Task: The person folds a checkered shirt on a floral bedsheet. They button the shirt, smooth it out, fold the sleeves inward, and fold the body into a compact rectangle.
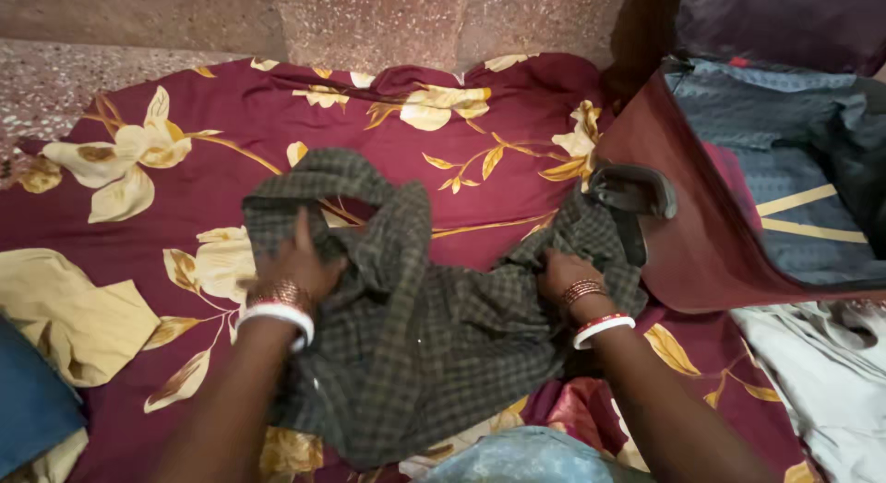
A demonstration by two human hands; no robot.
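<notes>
Reaching forward, both hands' fingers (300,234) closed on the dark checked garment (415,345), wrists bent.

A home, most likely a room where clothes are sorted on the floor. A maroon bedsheet (277,123) printed with large cream and yellow flowers is spread over a speckled terrazzo floor (46,86), which shows bare in the upper left of the frame, and a rough stone-like wall (369,22) runs along the top. An open maroon suitcase (701,234) with a dark handle lies at the right, holding folded blue garments (766,114). Loose clothing lies all about: a dark checked shirt (415,326) in the middle, yellow cloth (65,317) at the lower left, pale grey fabric (821,372) at the lower right
</notes>
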